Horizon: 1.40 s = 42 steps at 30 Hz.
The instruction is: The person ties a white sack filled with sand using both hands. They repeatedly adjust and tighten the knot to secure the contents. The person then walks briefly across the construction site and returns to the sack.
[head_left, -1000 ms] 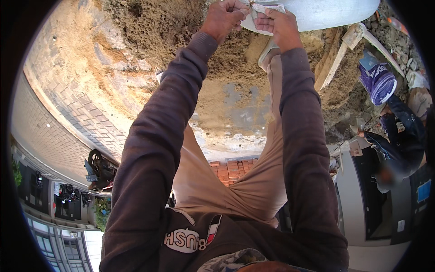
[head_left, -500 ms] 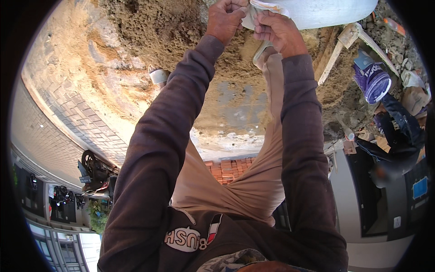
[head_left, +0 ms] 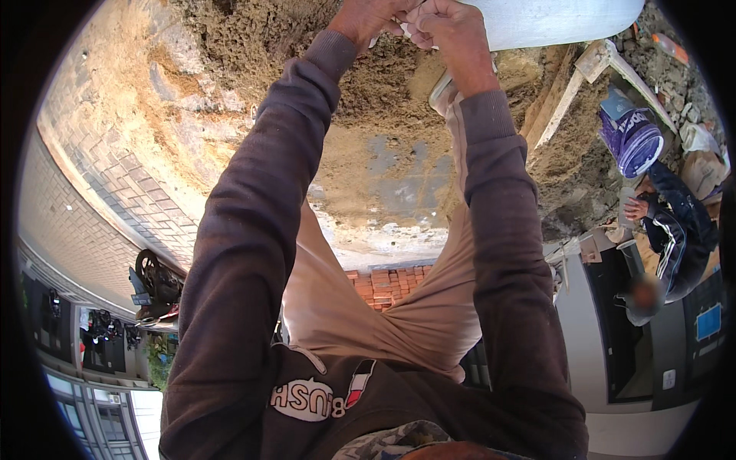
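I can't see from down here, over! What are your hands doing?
Both hands, left and right, gripping the white sack edge. Sand pile beneath. Nothing blocking.

Stood at the right edge on rubble: a purple tub [head_left: 633,136] with white lettering band, tilted, its pale rim facing down-right; lay beside it, further right, crumpled pale bags [head_left: 704,153], one whitish, one tan; glowed low on the far right wall: a small blue rectangular screen [head_left: 709,322]; sat below that, a small white wall plate [head_left: 669,379].
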### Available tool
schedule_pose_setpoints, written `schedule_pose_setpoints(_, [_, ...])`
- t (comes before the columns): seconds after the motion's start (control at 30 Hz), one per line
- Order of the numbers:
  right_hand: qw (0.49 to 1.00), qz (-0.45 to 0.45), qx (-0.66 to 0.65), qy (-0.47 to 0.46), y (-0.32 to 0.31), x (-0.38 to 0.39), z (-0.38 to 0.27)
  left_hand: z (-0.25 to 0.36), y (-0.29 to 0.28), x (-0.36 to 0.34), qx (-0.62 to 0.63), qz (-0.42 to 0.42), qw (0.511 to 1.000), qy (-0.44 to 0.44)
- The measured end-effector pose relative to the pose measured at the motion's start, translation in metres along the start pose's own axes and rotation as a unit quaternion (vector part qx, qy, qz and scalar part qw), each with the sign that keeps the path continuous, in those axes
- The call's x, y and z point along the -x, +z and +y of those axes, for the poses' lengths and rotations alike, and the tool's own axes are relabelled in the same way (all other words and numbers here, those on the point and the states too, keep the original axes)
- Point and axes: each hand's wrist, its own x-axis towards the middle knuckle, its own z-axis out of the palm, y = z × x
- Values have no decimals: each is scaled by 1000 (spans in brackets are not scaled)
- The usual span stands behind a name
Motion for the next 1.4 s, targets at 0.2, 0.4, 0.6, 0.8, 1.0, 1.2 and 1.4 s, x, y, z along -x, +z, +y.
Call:
schedule_pose_setpoints(0.2, [911,32,372,-174,-9,3,-32,0,-6,-13,-58,-23,998,-22])
schedule_pose_setpoints(0.4, [996,14,84,-31,0,7,-63,-4,-3,-11,-6,-28,1000,0])
schedule_pose_setpoints(0.6, [887,159,408,-147,-16,-7,-38,-8,-1,-11,56,-22,998,-12])
schedule_pose_setpoints(0.8, [921,251,295,-39,-11,-14,-3,-9,-4,-16,74,-35,994,-71])
schedule_pose_setpoints(1.0, [955,287,56,-49,-6,0,-22,-15,1,-16,127,-19,986,-109])
schedule_pose_setpoints(1.2, [834,171,489,-190,4,12,-17,-19,0,-15,177,-42,981,-74])
schedule_pose_setpoints(1.4, [810,188,513,-212,12,6,-8,-18,3,-16,126,-6,990,-65])
